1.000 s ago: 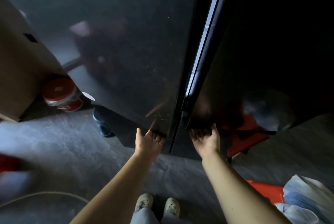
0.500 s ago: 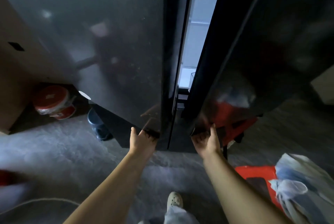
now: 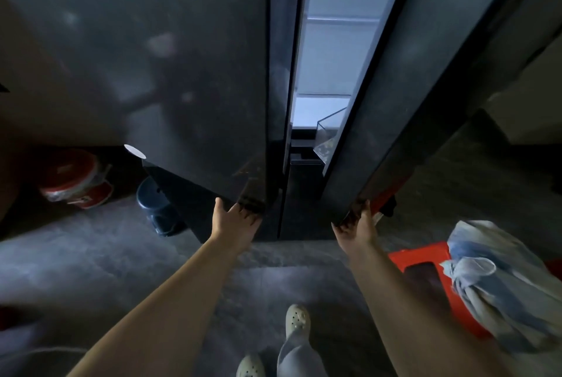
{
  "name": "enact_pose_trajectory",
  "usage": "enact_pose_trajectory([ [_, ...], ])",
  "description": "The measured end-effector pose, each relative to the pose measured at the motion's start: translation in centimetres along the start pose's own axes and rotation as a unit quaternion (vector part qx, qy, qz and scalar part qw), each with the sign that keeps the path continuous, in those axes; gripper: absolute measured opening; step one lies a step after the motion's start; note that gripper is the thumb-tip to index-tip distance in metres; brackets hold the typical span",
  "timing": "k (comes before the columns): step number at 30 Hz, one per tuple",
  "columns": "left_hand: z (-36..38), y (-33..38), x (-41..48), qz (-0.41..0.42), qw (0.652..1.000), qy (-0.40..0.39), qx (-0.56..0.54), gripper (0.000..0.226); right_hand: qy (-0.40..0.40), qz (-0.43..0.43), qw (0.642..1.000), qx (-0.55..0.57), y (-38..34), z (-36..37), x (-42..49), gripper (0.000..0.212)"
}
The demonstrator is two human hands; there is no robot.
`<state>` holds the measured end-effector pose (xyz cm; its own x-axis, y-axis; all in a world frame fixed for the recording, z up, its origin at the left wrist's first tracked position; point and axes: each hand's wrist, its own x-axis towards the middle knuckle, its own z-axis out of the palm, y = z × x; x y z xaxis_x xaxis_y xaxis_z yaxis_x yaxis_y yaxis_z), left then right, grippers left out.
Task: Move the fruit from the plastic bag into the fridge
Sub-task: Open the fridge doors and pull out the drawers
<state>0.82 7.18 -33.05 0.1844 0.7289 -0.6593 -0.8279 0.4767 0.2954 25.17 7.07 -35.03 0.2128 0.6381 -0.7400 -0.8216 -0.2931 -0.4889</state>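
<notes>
A dark two-door fridge fills the upper view. My left hand (image 3: 234,221) hooks its fingers under the bottom edge of the left door (image 3: 188,72). My right hand (image 3: 355,226) grips the bottom edge of the right door (image 3: 404,96). A gap between the doors shows the lit white inside (image 3: 331,51) with shelves and a clear drawer (image 3: 330,130). A pale knotted plastic bag (image 3: 498,279) lies at the lower right on a red stool (image 3: 425,258). No fruit shows through it.
A red and white tub (image 3: 76,182) and a dark blue stool (image 3: 158,209) stand on the grey floor left of the fridge. A brown cardboard box (image 3: 27,96) sits at the far left. My feet (image 3: 296,320) are below, between my arms.
Both doors have swung further apart, widening the gap and showing more of the lit interior. My hands have spread apart with the door edges.
</notes>
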Motion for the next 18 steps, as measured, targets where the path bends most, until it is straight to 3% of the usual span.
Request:
enact_pose_trajectory([
  [6, -0.7, 0.2, 0.5, -0.004, 1.0, 0.004, -0.003, 0.078, -0.001, -0.013, 1.0, 0.001, 0.3, -0.7, -0.1, 0.039],
  [9, -0.7, 0.2, 0.6, -0.007, 1.0, 0.003, 0.002, 0.078, -0.006, -0.024, 1.0, -0.014, 1.0, -1.4, -0.9, 0.056],
  [12, -0.8, 0.3, 0.6, -0.008, 1.0, 0.006, -0.002, 0.078, 0.009, 0.004, 0.996, -0.09, 4.0, -2.2, -3.0, 0.055],
  [14, -1.1, 0.5, 0.6, -0.011, 1.0, 0.01, -0.015, 0.079, -0.012, 0.009, 0.962, -0.272, 6.4, -1.7, -5.3, 0.043],
  [16, -1.6, 0.5, 0.8, -0.014, 0.999, 0.016, -0.026, 0.08, -0.084, -0.088, 0.898, -0.422, 7.8, -0.2, -7.0, 0.03],
  [18, -2.1, 0.5, 0.8, -0.013, 0.999, 0.023, -0.037, 0.081, -0.143, -0.187, 0.85, -0.471, 7.6, 2.0, -8.0, 0.036],
])
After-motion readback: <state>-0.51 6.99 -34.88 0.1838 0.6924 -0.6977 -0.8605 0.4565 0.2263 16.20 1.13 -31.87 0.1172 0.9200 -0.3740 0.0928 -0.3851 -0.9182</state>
